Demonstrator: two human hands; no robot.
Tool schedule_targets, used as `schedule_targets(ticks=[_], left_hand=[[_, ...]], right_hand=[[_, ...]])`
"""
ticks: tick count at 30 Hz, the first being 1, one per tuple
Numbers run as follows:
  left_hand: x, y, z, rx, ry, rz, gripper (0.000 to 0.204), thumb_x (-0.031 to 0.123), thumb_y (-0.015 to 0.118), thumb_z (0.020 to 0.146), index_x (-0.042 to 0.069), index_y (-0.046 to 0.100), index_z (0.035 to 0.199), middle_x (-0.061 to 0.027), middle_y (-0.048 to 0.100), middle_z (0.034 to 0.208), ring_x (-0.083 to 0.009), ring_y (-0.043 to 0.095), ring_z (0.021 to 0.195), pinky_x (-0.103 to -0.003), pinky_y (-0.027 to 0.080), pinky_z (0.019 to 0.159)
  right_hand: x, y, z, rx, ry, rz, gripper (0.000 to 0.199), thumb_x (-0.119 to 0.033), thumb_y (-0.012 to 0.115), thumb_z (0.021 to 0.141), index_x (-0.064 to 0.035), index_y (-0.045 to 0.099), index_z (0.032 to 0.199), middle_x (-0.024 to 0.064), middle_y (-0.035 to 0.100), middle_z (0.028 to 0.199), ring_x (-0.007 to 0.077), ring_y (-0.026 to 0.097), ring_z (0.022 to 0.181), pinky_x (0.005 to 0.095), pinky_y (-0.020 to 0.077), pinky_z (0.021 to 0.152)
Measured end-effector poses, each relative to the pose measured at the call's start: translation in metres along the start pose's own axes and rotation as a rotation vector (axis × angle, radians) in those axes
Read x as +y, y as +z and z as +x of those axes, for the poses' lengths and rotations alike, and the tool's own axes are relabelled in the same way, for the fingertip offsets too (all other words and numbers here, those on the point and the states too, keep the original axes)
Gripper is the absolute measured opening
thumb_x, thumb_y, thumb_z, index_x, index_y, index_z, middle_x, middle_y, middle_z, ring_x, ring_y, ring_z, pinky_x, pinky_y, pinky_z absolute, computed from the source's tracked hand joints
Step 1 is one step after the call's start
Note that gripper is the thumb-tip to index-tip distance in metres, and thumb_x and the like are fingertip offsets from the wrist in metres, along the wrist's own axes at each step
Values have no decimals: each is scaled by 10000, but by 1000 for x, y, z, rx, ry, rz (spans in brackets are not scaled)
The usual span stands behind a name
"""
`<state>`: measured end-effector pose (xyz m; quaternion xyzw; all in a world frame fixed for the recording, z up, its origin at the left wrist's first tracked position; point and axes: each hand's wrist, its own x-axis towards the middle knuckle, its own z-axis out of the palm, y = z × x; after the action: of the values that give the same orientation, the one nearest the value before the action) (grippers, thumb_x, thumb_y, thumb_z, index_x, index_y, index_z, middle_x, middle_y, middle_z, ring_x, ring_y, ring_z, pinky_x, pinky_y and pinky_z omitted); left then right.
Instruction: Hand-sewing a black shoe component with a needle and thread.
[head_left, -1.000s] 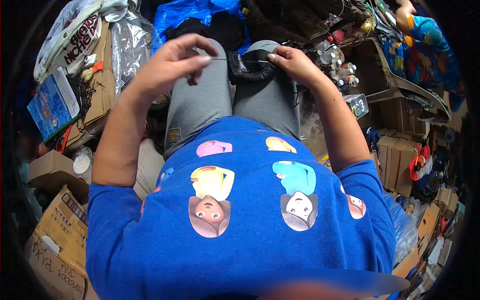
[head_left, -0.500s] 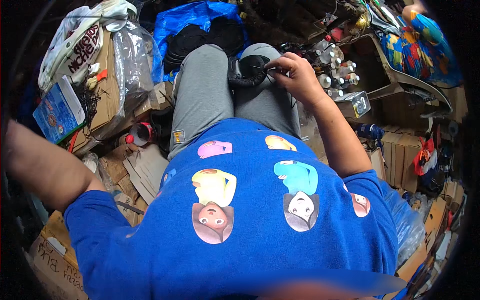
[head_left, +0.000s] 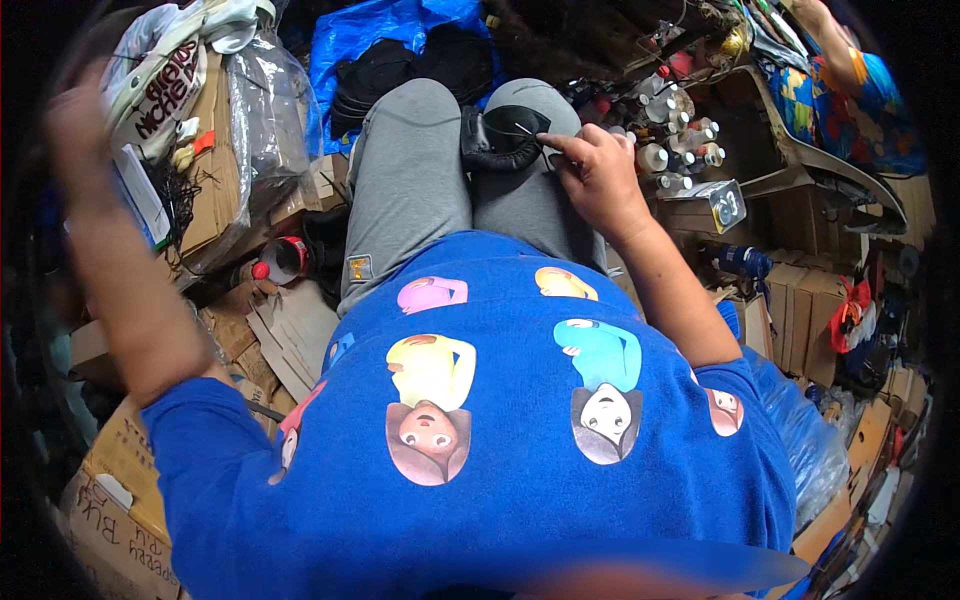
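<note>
A black piece with a thick padded rim (head_left: 500, 158), curved like a shoe upper, rests on my right knee. A thin, pale, needle-like sliver (head_left: 524, 129) shows against its dark inside. My right hand (head_left: 605, 180) is at the piece's right edge, index finger and thumb closed on it, the other fingers curled. Far out to the left, my left hand (head_left: 82, 125) is raised beside a white printed cloth bag (head_left: 165, 85). Motion smears its fingers, so I cannot tell what they hold.
Several black pieces (head_left: 400, 80) are stacked on a blue plastic sheet (head_left: 340, 40) beyond my knees. White-capped bottles (head_left: 675, 140) crowd the right. Cardboard (head_left: 215, 170) and a red-capped bottle (head_left: 285, 262) are at left. Another person's arm (head_left: 835, 45) shows at upper right.
My left forearm has swung up and forward from the left edge, bringing the blurred hand into view. My right hand has moved slightly lower and right, staying at the black piece.
</note>
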<state>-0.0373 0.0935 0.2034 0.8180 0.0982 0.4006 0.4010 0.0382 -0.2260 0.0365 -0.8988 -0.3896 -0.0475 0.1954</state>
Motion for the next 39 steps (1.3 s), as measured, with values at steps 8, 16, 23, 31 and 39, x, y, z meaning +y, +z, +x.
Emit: schedule_targets(ticks=[8,16,23,31,39], left_hand=[[-85,120,-134,-672,198,91,206,46,684,705,91,694,906,-52,612,776,-149,580,726,-301,463,652],[-91,167,-129,-753,46,-197,198,49,661,746,130,716,918,-26,503,749,-153,507,756,-265,417,675],[-98,170,-130,-819,31,-169,198,54,668,745,123,714,924,-20,474,741,-148,497,739,-250,405,672],[-100,177,-135,-856,-140,-326,199,34,678,732,102,714,915,-23,551,739,-130,519,746,-247,418,670],[-88,162,-119,-864,151,-169,198,38,688,716,119,724,892,-41,593,771,-174,565,741,-279,459,670]], right_hand=[[22,-2,4,-203,249,516,285,-84,621,793,-175,680,1056,80,508,800,184,543,802,288,437,715],[51,-3,25,-439,279,718,277,-12,561,830,-110,674,1064,8,542,917,122,517,920,242,412,821],[56,-2,32,-441,222,655,252,-16,589,808,-107,684,1024,13,551,899,138,512,906,254,396,842],[59,3,31,-468,220,815,261,-34,609,800,-92,680,1044,16,572,885,121,528,897,248,402,838],[51,-4,29,-458,184,702,263,-80,640,798,-108,683,1056,30,620,893,119,564,842,257,444,768]])
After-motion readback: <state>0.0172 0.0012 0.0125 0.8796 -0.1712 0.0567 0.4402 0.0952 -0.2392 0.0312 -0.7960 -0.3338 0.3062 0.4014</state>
